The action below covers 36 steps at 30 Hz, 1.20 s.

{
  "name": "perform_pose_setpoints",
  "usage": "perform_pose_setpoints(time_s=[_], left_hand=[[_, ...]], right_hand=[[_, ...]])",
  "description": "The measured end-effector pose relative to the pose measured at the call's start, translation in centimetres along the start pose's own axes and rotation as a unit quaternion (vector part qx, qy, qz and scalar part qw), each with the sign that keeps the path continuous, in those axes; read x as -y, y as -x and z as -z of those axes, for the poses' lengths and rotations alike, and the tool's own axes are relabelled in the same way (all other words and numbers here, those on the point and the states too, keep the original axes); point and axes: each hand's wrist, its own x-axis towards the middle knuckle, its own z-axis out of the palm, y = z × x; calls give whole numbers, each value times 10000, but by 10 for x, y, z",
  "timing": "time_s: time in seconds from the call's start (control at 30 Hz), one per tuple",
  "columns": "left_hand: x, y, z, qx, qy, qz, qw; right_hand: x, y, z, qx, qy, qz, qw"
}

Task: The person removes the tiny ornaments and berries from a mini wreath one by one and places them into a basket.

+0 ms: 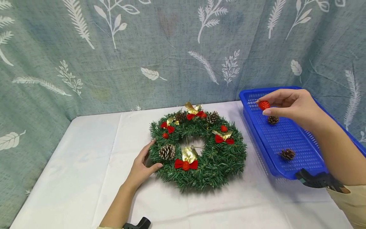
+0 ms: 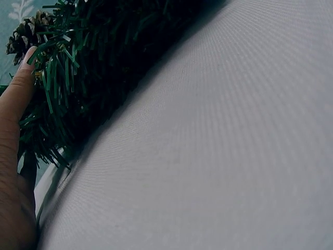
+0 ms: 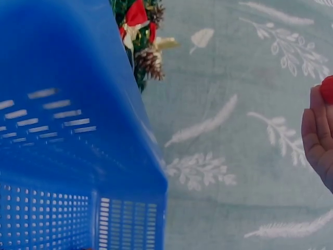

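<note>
Red berry point(image 1: 264, 105) pinched in my right hand point(image 1: 291, 106) over the basket point(image 1: 300, 141) at two o'clock, I brace the Christmas wreath point(image 1: 217, 163) at its nine, left hand point(image 1: 142, 164) spread; likely carrying, next needing gentle placement.

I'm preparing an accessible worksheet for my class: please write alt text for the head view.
A right hand holds a red ornament over a blue basket with two pine cones inside. The left hand touches the edge of a green wreath trimmed with red bows, gold ribbons and more pine cones, on a white-covered table.
</note>
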Motion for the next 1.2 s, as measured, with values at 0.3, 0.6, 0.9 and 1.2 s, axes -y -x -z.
perform_pose_setpoints(time_s=[0.3,0.6,0.9,1.2], left_hand=[[3,-1,0,-13,-25,47,10000],[-1,1,0,-38,2,-15,10000],[-3,0,1,-48,-41,-95,9999],[-1,1,0,-28,21,-107,9999]], right_hand=[[-24,-15,21,184,-614,-468,9968],[-51,-28,37,202,-2107,-634,9753],[-73,-37,50,425,-2343,-571,9696],[-95,-39,62,278,-2383,-1009,9655]])
